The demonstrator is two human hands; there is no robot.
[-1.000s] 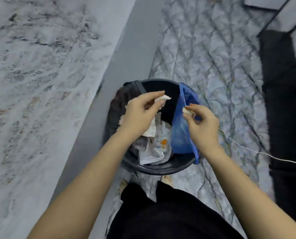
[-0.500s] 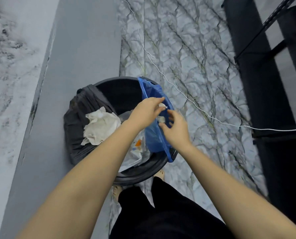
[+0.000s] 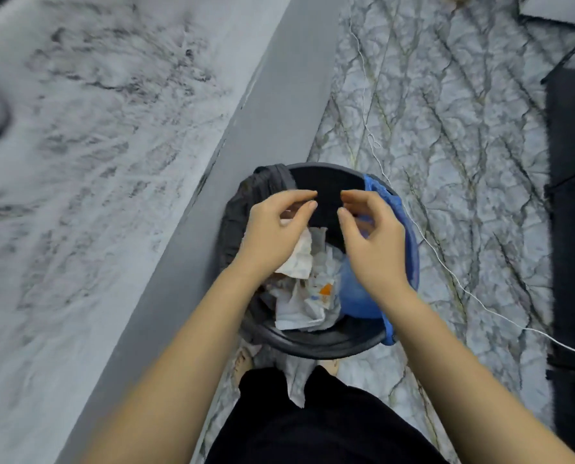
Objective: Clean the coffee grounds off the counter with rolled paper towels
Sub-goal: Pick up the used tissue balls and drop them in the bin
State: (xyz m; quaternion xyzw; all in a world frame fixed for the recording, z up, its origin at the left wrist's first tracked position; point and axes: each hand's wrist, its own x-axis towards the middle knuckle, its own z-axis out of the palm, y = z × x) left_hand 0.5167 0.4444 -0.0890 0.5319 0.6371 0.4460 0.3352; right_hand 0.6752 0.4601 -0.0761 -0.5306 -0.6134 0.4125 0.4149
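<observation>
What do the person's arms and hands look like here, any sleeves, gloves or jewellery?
Both forearms are bare up to the bottom edge of the picture, so no sleeves show. The left hand and right hand wear no gloves, and no rings, watch or bracelets are visible. The fingernails look short and unpainted. Lower down, the person wears dark black clothing.

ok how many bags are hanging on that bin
2: a dark grey bag draped over the left rim of the bin, a blue bag on the right side. Others may be hidden under the crumpled paper.
</observation>
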